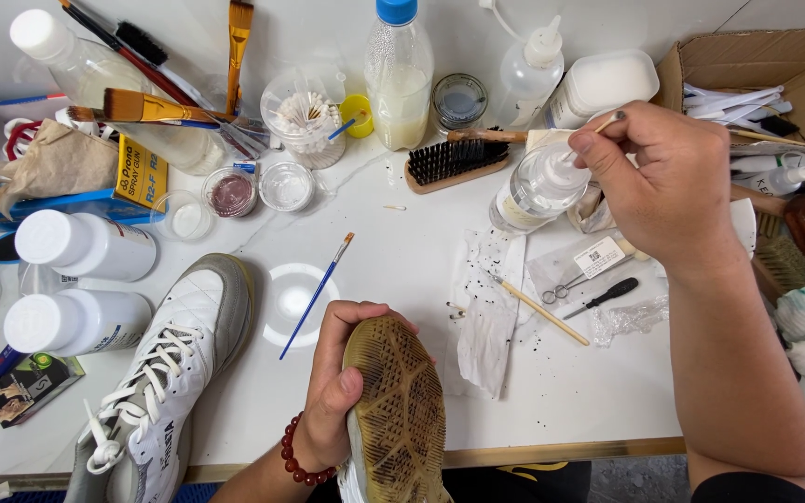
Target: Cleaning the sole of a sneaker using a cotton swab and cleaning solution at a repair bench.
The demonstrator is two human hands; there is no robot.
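Left hand (333, 391): clasped the upturned shoe (398, 419) at the table's near edge, sole facing up.
Right hand (668, 186): pinched a cotton swab (607, 119) over the clear bottle (538, 186).
Progress: sole remained yellowed and grimy; cleaning judged barely begun.
Other shoe (165, 373): lay untouched, left.

A white table (402, 251) with a gold front edge, brightly lit.

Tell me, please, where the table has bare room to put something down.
Free: the strip between the left hand holding the upturned shoe and the right forearm, below the stained paper. Also a patch between the scrub brush and blue paintbrush. Crowded: the whole back row of bottles and jars.
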